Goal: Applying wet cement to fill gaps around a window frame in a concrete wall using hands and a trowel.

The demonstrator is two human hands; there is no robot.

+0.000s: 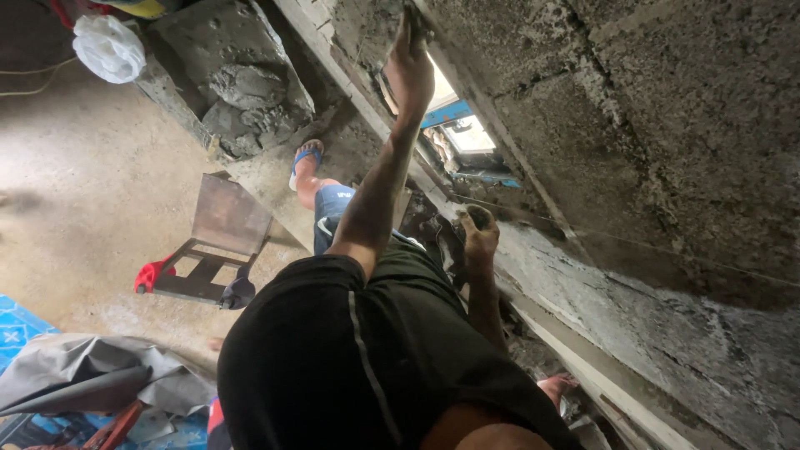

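Head view, wall: a rough grey block wall [667, 125] with mortar smeared over its joints filled the right side of the frame, with a pale ledge [608, 383] running along its foot.
Head view, left hand: the left hand [410, 62] reached high against the wall, its fingers curled around a dark tool handle [414, 18] at the very top of the frame; only the end of the tool showed.
Head view, right hand: the right hand [480, 237] was lower, beside the ledge, fingers wrapped around a small lump of wet mortar [479, 217].
Head view, string: a thin taut string line [633, 242] ran across the wall face just right of the right hand.
Head view, body: the person wore a black shirt [367, 367] and blue shorts [332, 208], with one foot in a blue sandal [305, 158] on the floor.
Head view, mortar supply: a heap of grey mortar [242, 92] lay in a trough at top left, well apart from both hands.
Head view, floor things: a flat metal board on a red-handled frame [218, 242] stood on the concrete floor [92, 183]; a white plastic bag [108, 48] lay near the trough, and a grey sheet [92, 379] at bottom left.
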